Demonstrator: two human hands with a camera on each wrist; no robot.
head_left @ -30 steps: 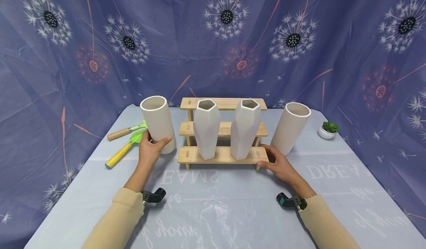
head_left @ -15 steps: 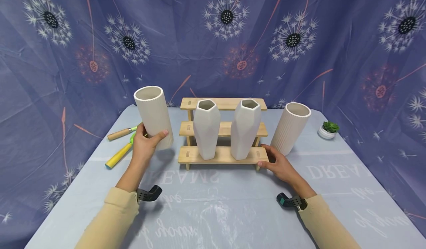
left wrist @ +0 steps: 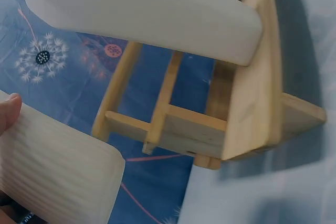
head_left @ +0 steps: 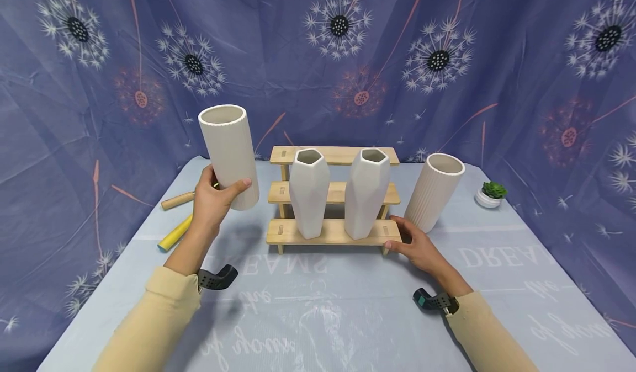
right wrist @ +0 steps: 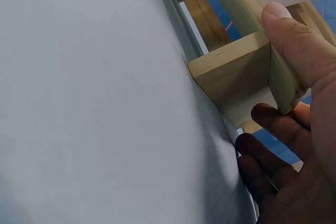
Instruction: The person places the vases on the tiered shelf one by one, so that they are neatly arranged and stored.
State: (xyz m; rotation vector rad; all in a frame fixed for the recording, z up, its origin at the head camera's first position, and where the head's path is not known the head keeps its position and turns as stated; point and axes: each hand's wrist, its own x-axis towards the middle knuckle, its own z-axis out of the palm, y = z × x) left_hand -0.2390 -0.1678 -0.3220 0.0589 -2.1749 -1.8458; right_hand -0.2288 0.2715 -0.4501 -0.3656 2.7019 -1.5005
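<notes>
My left hand (head_left: 212, 198) grips a white ribbed cylindrical vase (head_left: 231, 151) by its lower part, thumb across the front. The vase is off the table, slightly tilted; its ribbed side (left wrist: 58, 166) also shows in the left wrist view. A three-tier wooden stand (head_left: 334, 155) stands in the middle, with two white faceted vases (head_left: 309, 195) upright on its lowest step. My right hand (head_left: 414, 244) holds the right end of that step, thumb (right wrist: 294, 38) on top and fingers beneath. A second ribbed vase (head_left: 434, 190) stands just behind the right hand.
Left of the stand lie a wooden-handled garden tool (head_left: 178, 200) and a yellow-handled one (head_left: 175, 234), both partly hidden by the left hand. A small potted succulent (head_left: 491, 194) sits at the far right. A dandelion-print blue cloth (head_left: 278, 57) hangs behind the table (head_left: 348, 317).
My left hand has raised the ribbed vase from the table, upward and a little to the left, and it now covers the green tool heads. The right hand and the stand stay put.
</notes>
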